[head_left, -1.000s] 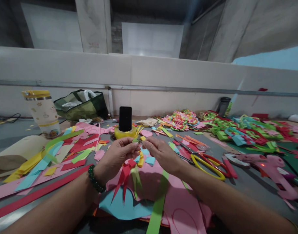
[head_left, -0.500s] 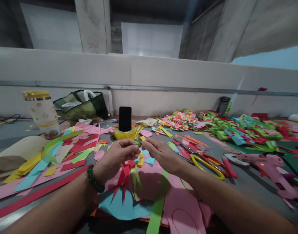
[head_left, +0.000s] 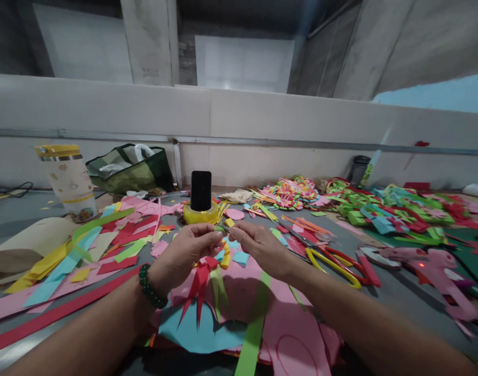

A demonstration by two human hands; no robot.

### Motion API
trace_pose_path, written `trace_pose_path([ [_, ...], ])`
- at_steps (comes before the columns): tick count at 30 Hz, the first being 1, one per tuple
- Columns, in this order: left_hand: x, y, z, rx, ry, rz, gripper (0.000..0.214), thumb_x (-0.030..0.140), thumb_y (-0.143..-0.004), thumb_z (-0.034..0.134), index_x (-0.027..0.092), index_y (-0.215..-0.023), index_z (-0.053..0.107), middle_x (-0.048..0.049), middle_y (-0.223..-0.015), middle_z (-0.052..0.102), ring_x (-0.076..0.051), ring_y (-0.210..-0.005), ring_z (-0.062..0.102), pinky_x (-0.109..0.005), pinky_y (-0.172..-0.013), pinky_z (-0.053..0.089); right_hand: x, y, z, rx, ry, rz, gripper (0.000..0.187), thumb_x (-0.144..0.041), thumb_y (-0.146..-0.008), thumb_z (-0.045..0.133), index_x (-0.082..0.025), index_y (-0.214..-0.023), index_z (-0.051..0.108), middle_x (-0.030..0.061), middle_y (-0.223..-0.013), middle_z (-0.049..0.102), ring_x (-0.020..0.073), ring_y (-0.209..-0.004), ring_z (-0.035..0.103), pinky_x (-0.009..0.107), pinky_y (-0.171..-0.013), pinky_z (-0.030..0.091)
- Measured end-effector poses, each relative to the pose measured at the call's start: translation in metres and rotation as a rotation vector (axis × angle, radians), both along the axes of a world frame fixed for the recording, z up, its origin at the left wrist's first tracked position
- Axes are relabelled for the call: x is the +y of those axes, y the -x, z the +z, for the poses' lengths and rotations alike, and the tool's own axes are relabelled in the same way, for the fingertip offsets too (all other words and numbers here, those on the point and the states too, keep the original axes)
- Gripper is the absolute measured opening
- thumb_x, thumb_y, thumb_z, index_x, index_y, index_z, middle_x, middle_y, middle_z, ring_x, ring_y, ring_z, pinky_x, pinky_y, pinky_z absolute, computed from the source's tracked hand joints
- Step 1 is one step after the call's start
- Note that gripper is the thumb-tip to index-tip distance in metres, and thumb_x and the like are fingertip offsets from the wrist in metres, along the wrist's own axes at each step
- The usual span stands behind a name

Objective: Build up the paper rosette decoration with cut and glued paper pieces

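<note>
My left hand (head_left: 194, 249) is closed in a pinch on a small green piece (head_left: 219, 228), perhaps paper or foam, above the middle of the table. My right hand (head_left: 262, 249) meets it from the right, thumb and forefinger pressed together; whatever lies between those fingertips is too small to make out. Beneath both hands lie pink sheets (head_left: 239, 292), one with a drawn curved outline. On them are a cut red strip (head_left: 200, 282), a pale green strip (head_left: 218, 292) and a long bright green strip (head_left: 254, 324). A blue sheet (head_left: 202, 331) lies nearer to me.
A black phone (head_left: 201, 189) stands in a yellow tape roll (head_left: 200, 215). Scissors (head_left: 335, 263) and a pink glue gun (head_left: 438, 269) lie right. Coloured strips (head_left: 117, 235) and a tumbler (head_left: 69, 180) are left. Flower shapes (head_left: 291, 193) and green, blue and red pieces (head_left: 403, 209) are piled behind.
Almost nothing differs. Both hands keep their pinch around the green piece, with only a slight shift of the fingers and the view.
</note>
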State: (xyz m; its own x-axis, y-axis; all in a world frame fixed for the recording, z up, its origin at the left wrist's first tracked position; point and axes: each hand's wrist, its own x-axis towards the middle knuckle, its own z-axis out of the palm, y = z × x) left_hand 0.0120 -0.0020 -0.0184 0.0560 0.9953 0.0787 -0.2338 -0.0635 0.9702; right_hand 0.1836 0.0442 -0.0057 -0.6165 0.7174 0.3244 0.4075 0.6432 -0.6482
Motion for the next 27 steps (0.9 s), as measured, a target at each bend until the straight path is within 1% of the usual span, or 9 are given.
trace_pose_path([
  [6,-0.0005,0.001,-0.0022,0.044,-0.043,-0.006,0.023,0.033,-0.065,0.075,0.013,-0.063,0.064,0.0026,-0.058,0.053,-0.006,-0.052,0.043,-0.021,-0.051,0.031,-0.0004,-0.0001,0.0006,-0.012,-0.012,-0.01,0.035,-0.043,-0.095,0.036,-0.019,-0.078,0.055,-0.0022,-0.065,0.046,0.0121,-0.061,0.042,0.026,-0.057,0.031],
  [10,-0.001,0.0011,-0.0019,0.123,-0.098,-0.007,0.018,0.028,-0.066,0.071,0.014,-0.06,0.062,0.0031,-0.055,0.051,-0.007,-0.052,0.042,-0.022,-0.052,0.03,0.0,-0.0002,0.0007,-0.052,-0.034,0.001,0.037,-0.045,-0.095,0.035,-0.019,-0.072,0.048,-0.0029,-0.065,0.044,0.0114,-0.06,0.041,0.025,-0.055,0.028],
  [13,-0.0006,0.0012,-0.0016,0.147,-0.104,-0.014,0.019,0.029,-0.067,0.07,0.014,-0.058,0.061,0.0032,-0.054,0.051,-0.007,-0.051,0.04,-0.023,-0.051,0.029,0.0004,-0.0005,0.0008,-0.065,-0.038,-0.001,0.038,-0.045,-0.095,0.036,-0.019,-0.069,0.045,-0.0034,-0.063,0.043,0.011,-0.059,0.039,0.026,-0.054,0.027],
  [19,0.001,0.0027,-0.0033,0.121,-0.108,0.012,0.023,0.033,-0.066,0.073,0.014,-0.061,0.06,0.0044,-0.054,0.048,-0.007,-0.051,0.039,-0.022,-0.052,0.029,0.0002,-0.0014,0.0012,-0.034,-0.011,-0.001,0.037,-0.046,-0.094,0.036,-0.018,-0.077,0.055,-0.003,-0.065,0.043,0.0116,-0.06,0.041,0.026,-0.055,0.028],
  [27,0.0001,0.003,-0.0025,0.114,-0.1,0.016,0.023,0.033,-0.066,0.074,0.014,-0.064,0.062,0.0049,-0.056,0.049,-0.006,-0.051,0.041,-0.02,-0.049,0.029,-0.0005,-0.0018,0.0017,-0.029,-0.011,-0.01,0.038,-0.046,-0.094,0.036,-0.018,-0.077,0.056,-0.0029,-0.064,0.043,0.0118,-0.06,0.041,0.026,-0.055,0.029],
])
